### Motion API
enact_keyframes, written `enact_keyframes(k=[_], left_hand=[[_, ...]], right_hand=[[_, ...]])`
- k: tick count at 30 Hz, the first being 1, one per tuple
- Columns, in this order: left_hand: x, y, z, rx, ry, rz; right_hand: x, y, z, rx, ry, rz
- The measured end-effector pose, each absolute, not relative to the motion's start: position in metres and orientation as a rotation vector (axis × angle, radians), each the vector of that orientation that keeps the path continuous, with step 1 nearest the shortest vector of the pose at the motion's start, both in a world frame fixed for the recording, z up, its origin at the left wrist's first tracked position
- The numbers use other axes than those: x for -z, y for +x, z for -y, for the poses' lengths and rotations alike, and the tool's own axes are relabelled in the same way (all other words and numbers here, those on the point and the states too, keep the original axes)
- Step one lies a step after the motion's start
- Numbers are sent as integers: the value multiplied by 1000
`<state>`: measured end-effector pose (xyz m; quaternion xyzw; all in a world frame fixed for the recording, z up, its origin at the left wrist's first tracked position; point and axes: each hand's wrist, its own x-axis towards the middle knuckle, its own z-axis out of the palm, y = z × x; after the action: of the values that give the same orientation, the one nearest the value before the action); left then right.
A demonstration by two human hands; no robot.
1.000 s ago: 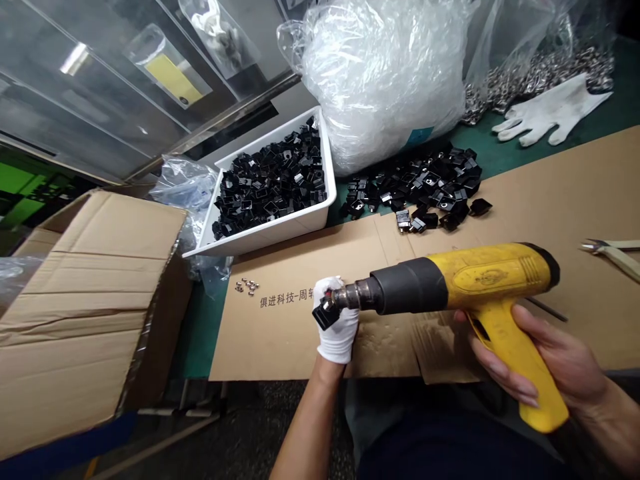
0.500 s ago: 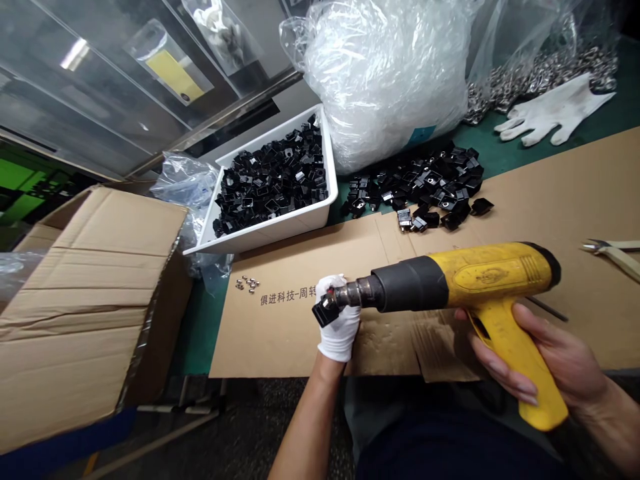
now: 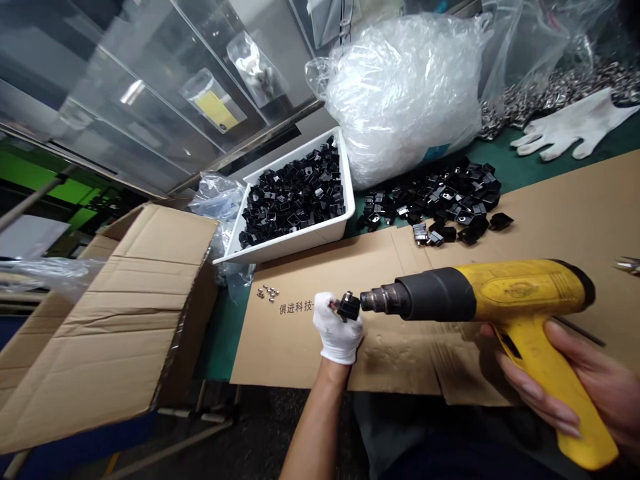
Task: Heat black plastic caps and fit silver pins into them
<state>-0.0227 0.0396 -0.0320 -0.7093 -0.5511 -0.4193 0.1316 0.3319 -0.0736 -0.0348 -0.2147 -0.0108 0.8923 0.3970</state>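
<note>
My left hand (image 3: 339,337), in a white glove, is closed around a small black plastic part (image 3: 349,306) with a metal piece on its top. Bare fingers of my right hand (image 3: 565,373) wrap the handle of a yellow heat gun (image 3: 525,288). The gun lies level and its metal nozzle (image 3: 383,298) points left, just short of the black part. Some small metal fittings (image 3: 269,293) lie on the cardboard sheet (image 3: 295,353) left of my gloved hand.
A white bin (image 3: 300,237) full of black parts stands at the back, with a loose pile of black parts (image 3: 450,193) to its right. Behind are a stuffed plastic bag (image 3: 405,93), metal pieces (image 3: 550,97) and a white glove (image 3: 575,127). An open carton (image 3: 120,313) is at left.
The black part has turned in my left hand, its metal piece now upward. A small gap has opened between it and the nozzle. The whole view has shifted, with things appearing lower and further right.
</note>
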Motion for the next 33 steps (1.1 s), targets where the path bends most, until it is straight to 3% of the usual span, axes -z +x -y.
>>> enact_keyframes(k=[14, 24, 33], left_hand=[[20, -34, -23, 835, -2131, 1448], [17, -31, -21, 510, -2081, 1640], [4, -21, 9, 483, -2245, 1561]], right_hand=[[29, 335, 71, -2201, -640, 33], [3, 339, 67, -2164, -805, 124], [-4, 360, 86, -2090, -970, 113]])
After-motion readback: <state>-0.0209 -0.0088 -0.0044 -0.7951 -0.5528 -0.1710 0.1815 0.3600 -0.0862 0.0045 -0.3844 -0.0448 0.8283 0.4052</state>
